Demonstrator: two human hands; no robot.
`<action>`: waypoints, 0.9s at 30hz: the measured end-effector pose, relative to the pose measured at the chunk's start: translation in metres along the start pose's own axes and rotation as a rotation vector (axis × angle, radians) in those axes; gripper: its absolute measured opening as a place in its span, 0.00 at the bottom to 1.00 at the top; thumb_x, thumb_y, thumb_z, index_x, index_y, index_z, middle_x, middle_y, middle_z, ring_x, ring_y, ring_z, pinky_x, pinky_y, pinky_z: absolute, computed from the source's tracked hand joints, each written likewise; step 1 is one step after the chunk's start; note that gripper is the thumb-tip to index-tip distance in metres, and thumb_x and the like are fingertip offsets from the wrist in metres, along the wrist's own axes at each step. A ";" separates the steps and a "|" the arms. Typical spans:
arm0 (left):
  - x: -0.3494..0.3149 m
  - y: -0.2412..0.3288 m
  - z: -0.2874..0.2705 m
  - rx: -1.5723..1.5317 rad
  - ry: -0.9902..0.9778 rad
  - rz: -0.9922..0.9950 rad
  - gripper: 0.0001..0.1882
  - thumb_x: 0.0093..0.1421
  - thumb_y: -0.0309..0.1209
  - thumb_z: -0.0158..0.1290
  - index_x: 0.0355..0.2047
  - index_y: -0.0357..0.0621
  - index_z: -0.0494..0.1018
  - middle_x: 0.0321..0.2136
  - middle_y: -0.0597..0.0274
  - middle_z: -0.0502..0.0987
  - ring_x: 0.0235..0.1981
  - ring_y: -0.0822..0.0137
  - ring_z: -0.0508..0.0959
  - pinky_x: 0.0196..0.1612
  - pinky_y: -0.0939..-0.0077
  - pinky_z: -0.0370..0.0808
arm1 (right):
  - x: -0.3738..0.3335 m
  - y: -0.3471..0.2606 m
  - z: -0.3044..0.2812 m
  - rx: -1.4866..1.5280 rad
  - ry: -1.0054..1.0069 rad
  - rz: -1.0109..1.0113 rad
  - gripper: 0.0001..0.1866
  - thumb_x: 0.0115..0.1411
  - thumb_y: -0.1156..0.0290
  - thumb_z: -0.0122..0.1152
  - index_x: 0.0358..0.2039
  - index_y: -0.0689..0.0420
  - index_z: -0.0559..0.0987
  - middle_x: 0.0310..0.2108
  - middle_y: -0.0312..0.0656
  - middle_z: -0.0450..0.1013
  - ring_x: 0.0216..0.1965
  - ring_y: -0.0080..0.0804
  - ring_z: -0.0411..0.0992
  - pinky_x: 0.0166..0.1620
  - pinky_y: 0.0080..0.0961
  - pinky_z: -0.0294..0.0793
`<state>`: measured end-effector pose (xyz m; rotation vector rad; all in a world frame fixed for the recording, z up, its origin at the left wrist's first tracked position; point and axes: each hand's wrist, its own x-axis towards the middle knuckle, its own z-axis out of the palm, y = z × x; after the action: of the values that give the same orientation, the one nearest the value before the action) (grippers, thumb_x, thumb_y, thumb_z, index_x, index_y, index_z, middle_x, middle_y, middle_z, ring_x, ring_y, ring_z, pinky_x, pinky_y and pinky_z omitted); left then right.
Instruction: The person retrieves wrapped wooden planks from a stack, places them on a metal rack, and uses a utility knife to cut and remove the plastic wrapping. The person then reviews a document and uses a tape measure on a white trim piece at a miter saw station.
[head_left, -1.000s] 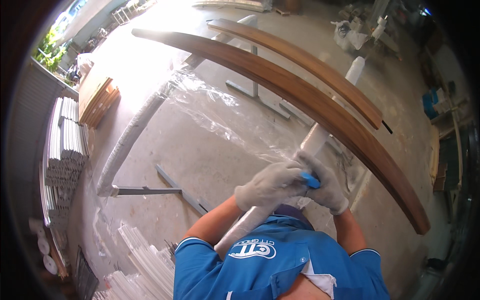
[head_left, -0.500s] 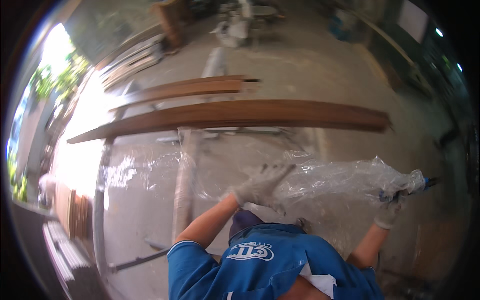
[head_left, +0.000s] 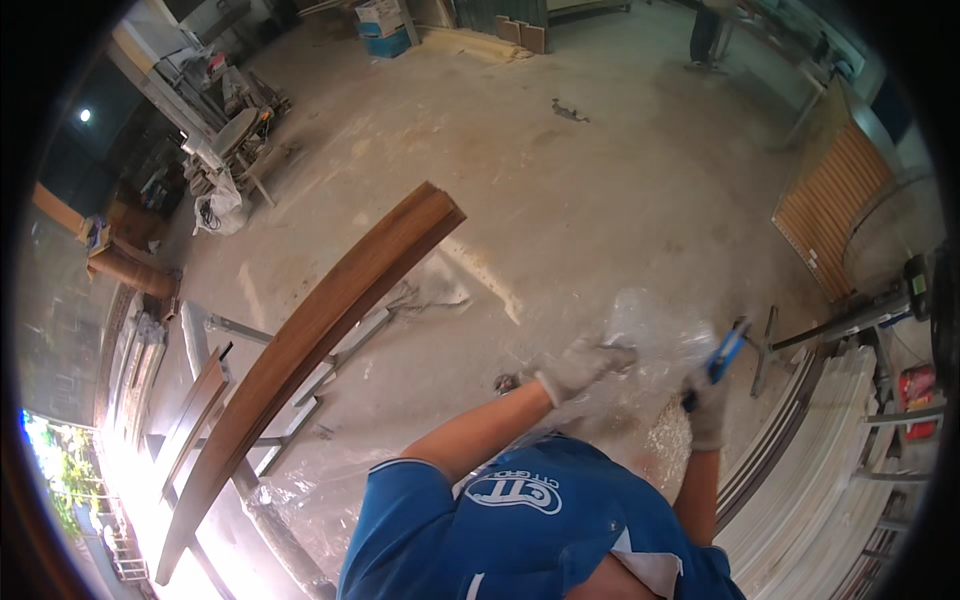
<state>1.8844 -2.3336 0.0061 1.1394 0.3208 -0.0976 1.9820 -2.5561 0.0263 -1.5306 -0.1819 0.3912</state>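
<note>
Both my hands wear pale work gloves with dark fingertips. My left hand (head_left: 592, 368) is closed at the left edge of a bunched sheet of clear plastic film (head_left: 660, 330). To its right, my right hand (head_left: 708, 412) grips a blue-and-black hand tool (head_left: 728, 352), its exact kind unclear. The film spans the space between the two hands and is slightly blurred. Off to the left, a long brown wood-look profile (head_left: 335, 315) lies slanting across a metal stand, apart from both hands. More clear film (head_left: 315, 510) hangs beside my left arm.
A shorter brown profile (head_left: 195, 420) lies on the stand's far left. Long pale profiles (head_left: 815, 470) are stacked on a rack at right, below a slatted brown panel (head_left: 838, 195). Clutter and a white bag (head_left: 222, 210) stand at upper left. Another person's legs (head_left: 703, 38) show far off.
My view has turned right, so the brown profiles now slant at left. My left hand has gone from spread fingers to closed on the film; the hands are closer together.
</note>
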 end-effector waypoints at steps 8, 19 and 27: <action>0.069 0.058 -0.052 0.745 -0.037 0.467 0.41 0.53 0.44 0.64 0.62 0.36 0.62 0.58 0.45 0.69 0.60 0.53 0.69 0.62 0.62 0.67 | 0.138 0.019 0.080 -0.056 -0.058 -0.032 0.08 0.59 0.77 0.62 0.39 0.55 0.75 0.24 0.24 0.64 0.21 0.13 0.63 0.23 0.14 0.63; -0.089 0.009 -0.237 0.757 -0.031 -0.844 0.50 0.49 0.53 0.64 0.69 0.52 0.58 0.64 0.46 0.66 0.66 0.47 0.64 0.68 0.61 0.59 | 0.413 0.002 0.107 0.089 0.061 0.112 0.09 0.62 0.71 0.60 0.43 0.51 0.75 0.23 0.24 0.65 0.19 0.14 0.61 0.23 0.13 0.61; 0.088 -0.013 -0.266 0.391 1.133 -0.160 0.19 0.60 0.25 0.54 0.52 0.35 0.75 0.42 0.55 0.79 0.38 0.66 0.78 0.43 0.66 0.77 | 0.558 0.024 0.218 -0.084 -0.261 -0.004 0.06 0.61 0.77 0.58 0.38 0.54 0.74 0.21 0.27 0.66 0.18 0.16 0.63 0.21 0.16 0.61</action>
<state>1.9116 -2.0913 -0.1327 1.4691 1.4463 0.3818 2.4171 -2.1529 -0.0592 -1.5579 -0.4101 0.5861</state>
